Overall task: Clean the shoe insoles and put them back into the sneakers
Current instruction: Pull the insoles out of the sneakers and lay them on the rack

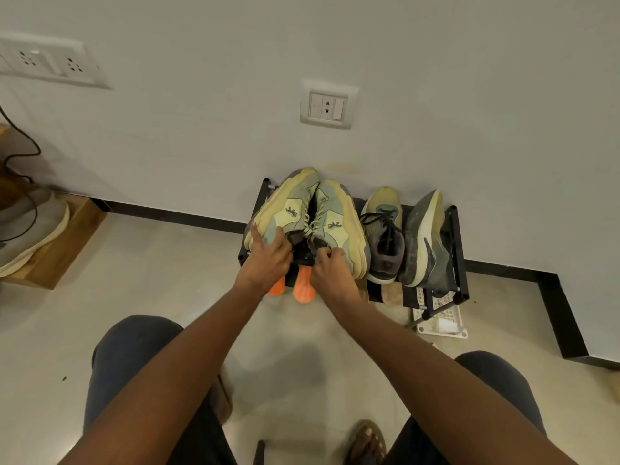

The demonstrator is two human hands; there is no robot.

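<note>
Sneakers [307, 216], the yellow-green pair, stand toe-up on the black shoe rack [458, 250], leaning on the wall. The left hand [268, 256] cups one heel, thumb spread; the right hand [330, 266] pinches the other's collar, likely to lift them off. Darker running shoes [402, 236] crowd their right; bare floor lies before the rack.

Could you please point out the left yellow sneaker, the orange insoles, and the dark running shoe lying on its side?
left yellow sneaker [285, 203], head view, on its side panel.
orange insoles [303, 290], head view, on the right insole's rounded end.
dark running shoe [421, 236], head view, on its sole.
</note>
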